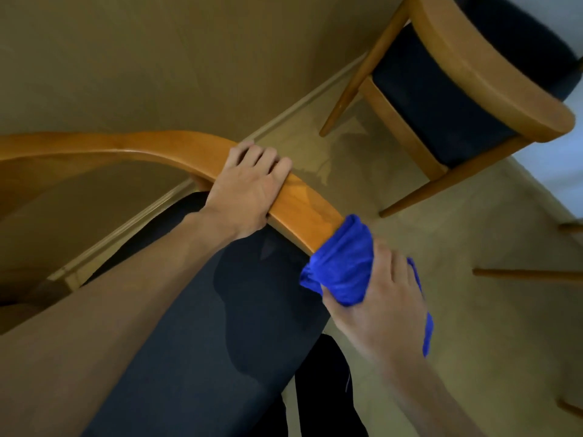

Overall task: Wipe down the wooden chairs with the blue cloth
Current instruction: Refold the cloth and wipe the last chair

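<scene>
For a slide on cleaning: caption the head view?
Left hand steadies the chair's wooden rail while right hand wraps the blue cloth around its end.

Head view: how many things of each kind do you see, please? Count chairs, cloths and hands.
Chairs: 2, the near chair and the far chair
Cloths: 1, the cloth
Hands: 2, the left hand and the right hand
Total: 5
</scene>
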`<action>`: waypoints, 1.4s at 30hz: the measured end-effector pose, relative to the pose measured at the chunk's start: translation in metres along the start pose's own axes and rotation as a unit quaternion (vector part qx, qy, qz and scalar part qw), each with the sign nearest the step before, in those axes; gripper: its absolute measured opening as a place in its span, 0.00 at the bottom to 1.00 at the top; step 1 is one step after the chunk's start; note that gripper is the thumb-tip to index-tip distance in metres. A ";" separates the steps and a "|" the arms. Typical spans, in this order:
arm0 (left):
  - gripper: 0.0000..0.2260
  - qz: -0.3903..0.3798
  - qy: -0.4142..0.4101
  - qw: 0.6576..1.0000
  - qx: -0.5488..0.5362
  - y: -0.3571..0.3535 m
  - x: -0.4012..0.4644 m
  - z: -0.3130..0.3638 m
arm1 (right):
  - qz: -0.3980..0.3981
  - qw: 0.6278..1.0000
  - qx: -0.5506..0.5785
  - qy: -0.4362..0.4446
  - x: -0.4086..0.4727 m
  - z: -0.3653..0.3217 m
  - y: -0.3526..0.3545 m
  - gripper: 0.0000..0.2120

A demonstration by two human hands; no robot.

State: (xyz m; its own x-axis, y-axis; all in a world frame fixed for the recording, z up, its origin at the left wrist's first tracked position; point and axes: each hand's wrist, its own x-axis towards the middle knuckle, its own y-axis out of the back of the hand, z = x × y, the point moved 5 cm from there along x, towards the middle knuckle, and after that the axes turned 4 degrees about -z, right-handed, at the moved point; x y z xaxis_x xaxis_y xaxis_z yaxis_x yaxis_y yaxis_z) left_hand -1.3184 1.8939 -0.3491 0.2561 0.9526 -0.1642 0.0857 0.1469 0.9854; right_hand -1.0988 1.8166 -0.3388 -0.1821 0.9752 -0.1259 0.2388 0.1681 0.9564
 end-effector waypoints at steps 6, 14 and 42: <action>0.26 0.028 0.002 1.000 0.007 -0.003 0.000 -0.001 | 0.013 0.997 -0.062 0.039 0.059 -0.060 -0.004 0.43; 0.30 0.031 -0.002 1.000 -0.003 -0.002 0.000 -0.001 | 0.016 0.997 -0.048 0.051 0.036 -0.039 -0.003 0.46; 0.29 0.020 0.013 0.999 -0.024 0.004 0.001 -0.001 | -0.073 0.995 -0.037 0.057 0.090 -0.081 -0.015 0.45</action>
State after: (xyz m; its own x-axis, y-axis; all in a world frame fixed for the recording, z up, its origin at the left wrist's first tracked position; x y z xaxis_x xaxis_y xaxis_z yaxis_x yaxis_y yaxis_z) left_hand -1.3183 1.8954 -0.3451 0.2328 0.9647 -0.1231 0.0287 0.1198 0.9924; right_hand -1.1959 1.8904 -0.3431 -0.3170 0.9178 -0.2389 0.1308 0.2918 0.9475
